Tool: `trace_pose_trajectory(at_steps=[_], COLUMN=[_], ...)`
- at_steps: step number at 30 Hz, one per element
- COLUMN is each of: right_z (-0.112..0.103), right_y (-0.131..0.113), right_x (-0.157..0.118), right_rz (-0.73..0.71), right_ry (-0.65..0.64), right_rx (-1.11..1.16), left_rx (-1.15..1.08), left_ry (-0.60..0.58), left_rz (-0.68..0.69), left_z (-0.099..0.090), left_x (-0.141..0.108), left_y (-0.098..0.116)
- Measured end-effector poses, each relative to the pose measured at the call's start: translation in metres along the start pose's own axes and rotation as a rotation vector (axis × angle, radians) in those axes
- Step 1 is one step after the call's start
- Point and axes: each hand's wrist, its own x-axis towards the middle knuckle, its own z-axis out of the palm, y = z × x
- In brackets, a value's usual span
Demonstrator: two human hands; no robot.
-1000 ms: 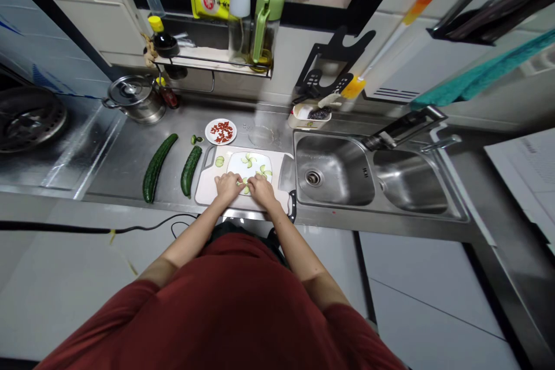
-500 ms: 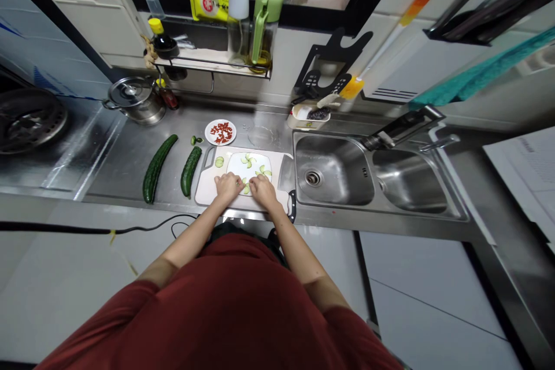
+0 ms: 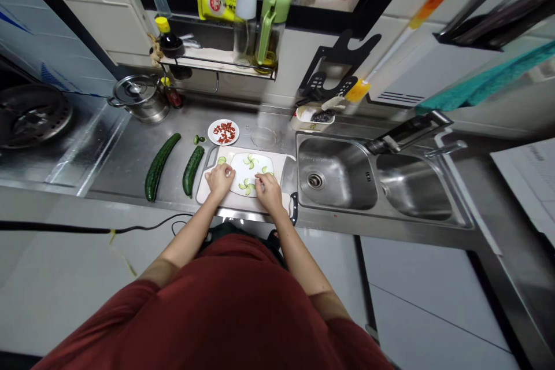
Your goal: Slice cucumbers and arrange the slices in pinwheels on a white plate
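Observation:
A white plate (image 3: 237,186) lies on a pale cutting board (image 3: 215,199), with thin cucumber slices (image 3: 247,187) set in pinwheel groups on it. My left hand (image 3: 220,182) is at the plate's left edge, thumb and fingers drawn together in a pinch. Over the plate's right side, my right hand (image 3: 269,192) has its fingers curled together, partly covering the right slice group. Anything inside either pinch is too small to make out. Several more cucumber slices (image 3: 221,160) sit on the board just beyond my left hand. At the board's right lies a knife with a dark handle (image 3: 295,208).
Left of the board lie a cut cucumber (image 3: 193,171), a whole cucumber (image 3: 162,167) and small cucumber ends (image 3: 198,139). Behind it sits a small plate (image 3: 210,134) of chopped red pieces. A steel pot (image 3: 141,104) stands back left; a double sink (image 3: 338,199) is on the right.
My hands have moved apart from the plate's near-middle, the left toward its left edge and the right slightly rightward. The near pinwheel of slices now shows uncovered. The view has shifted slightly.

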Motion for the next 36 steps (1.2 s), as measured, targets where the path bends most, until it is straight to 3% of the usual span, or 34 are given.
trace_pose_trajectory(at_steps=[5,11,20,27,36], right_z=[0.000,0.003,0.005,0.011,0.011], right_y=[0.001,0.002,0.006,0.010,0.010], right_x=[-0.001,-0.001,-0.002,-0.003,-0.003], right_rz=[-0.014,0.003,0.001,-0.070,-0.080], right_ry=[0.030,0.030,0.060,0.174,0.186], right_rx=[0.035,0.047,0.088,0.142,0.160], left_rx=[-0.030,0.007,0.055,0.057,-0.004], left_ry=[0.114,0.123,0.101,0.164,0.197], left_rz=[-0.128,-0.240,-0.249,-0.247,-0.213], left_z=[-0.003,0.002,0.007,0.017,0.016], left_x=[0.015,0.021,0.027,0.032,0.029], left_y=[-0.009,-0.014,-0.021,-0.025,-0.024])
